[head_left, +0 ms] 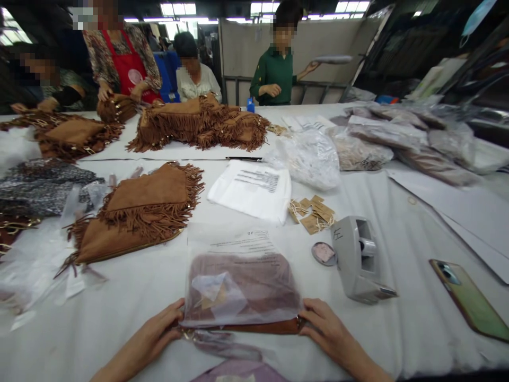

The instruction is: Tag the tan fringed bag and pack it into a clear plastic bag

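A brown bag [246,289] lies flat inside a frosted plastic sleeve [238,241], its zipped edge and strap sticking out toward me. Pale paper and a tan tag show through the plastic. My left hand [164,322] grips the near left corner, thumb and fingers closed on it. At the near right corner my right hand [324,324] pinches the bag's edge the same way. Just below lies the strap [226,347], wrapped in clear film. Two brown fringed bags [147,193] lie overlapped at the left, beyond my left hand.
White plastic sleeves [250,188], tan tags [314,212], a grey tape dispenser [358,260], a small round tin [324,253] and a phone [469,297] lie around. Packed bags [389,132] are heaped at back right. Several people work across the table behind fringed bags [199,122].
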